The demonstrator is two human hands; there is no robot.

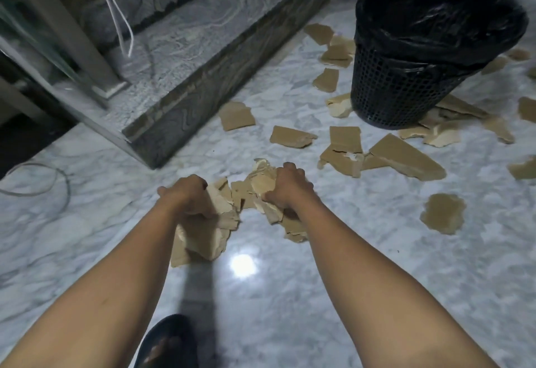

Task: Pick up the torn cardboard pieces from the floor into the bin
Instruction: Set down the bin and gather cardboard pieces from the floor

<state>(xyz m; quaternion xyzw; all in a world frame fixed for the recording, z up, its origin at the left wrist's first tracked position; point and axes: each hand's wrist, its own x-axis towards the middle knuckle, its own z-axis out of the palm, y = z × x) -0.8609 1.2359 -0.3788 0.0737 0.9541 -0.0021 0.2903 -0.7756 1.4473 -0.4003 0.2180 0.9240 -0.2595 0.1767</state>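
Gathering: left grip (188, 196) and right grip (290, 190) curled round torn tan cardboard pieces (203, 237) on marble floor (319, 295); next, likely lift into black mesh bin (391, 89).

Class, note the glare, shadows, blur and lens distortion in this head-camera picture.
Head view: a round white glare spot on the glossy marble floor, a dark shadow beside it; the wide lens tilts the black bin; the left hand and right hand, gripping cardboard pieces, look slightly soft.
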